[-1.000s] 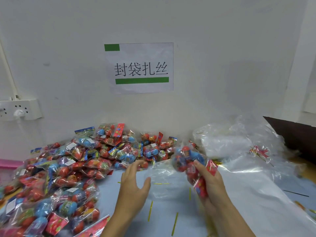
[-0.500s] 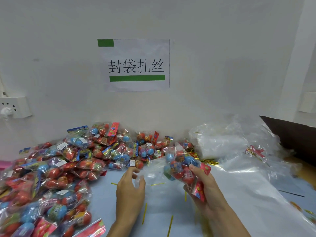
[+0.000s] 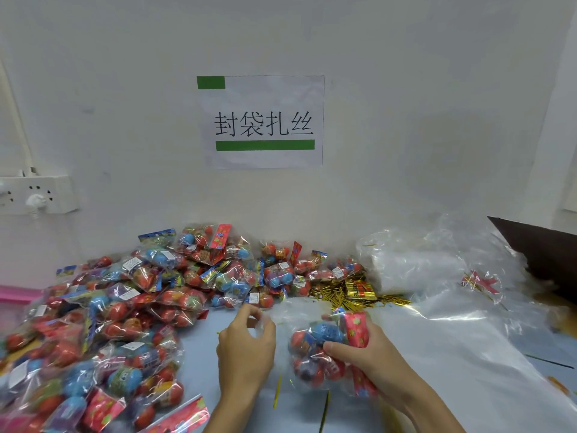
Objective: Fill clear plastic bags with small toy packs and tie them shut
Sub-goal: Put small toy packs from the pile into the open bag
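My right hand grips a bunch of small toy packs, red and blue balls with a red header card, which sit partly inside a clear plastic bag. My left hand pinches the left edge of that bag's mouth between thumb and fingers. Both hands hover just above the pale blue table, close to each other. Gold twist ties lie in a heap behind the bag.
A big pile of filled toy bags covers the table's left half up to the wall. Clear plastic sheeting and a stack of empty bags spread on the right. A dark cardboard flap juts in at far right. Loose ties lie near me.
My left hand went from open beside the bag to pinching its mouth. My right hand brought the toy packs down and in toward me, into the bag.
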A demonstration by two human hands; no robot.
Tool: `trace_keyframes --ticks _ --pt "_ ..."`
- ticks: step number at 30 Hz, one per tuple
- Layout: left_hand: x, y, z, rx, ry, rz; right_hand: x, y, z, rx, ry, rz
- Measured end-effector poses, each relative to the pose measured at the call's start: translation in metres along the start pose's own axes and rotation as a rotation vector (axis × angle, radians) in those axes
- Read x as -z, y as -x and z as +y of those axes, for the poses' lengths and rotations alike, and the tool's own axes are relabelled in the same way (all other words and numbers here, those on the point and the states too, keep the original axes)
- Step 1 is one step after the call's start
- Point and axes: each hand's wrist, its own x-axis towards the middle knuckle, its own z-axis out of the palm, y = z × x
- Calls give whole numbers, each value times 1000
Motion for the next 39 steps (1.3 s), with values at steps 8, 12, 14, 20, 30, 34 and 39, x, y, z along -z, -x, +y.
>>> trace_keyframes --ticks 8,12,14,20,30,34,39 --pt "-2 14 7 -392 -235 -14 1 -7 7 -102 154 120" --pt "-3 19 11 -555 -312 -6 -2 -11 13 -108 96 176" --pt "-3 19 12 -605 -304 -14 -5 -15 16 -108 56 267" --pt "-8 20 2 -558 -171 -175 -15 -20 21 -85 -144 483" --pt "-13 16 -4 -582 33 -323 -22 -19 17 -14 -467 328" --pt "-16 17 -5 -628 57 -249 -24 -17 20 67 -354 323" --pt "-16 20 -1 -719 94 -280 -30 -13 19 81 -293 347"
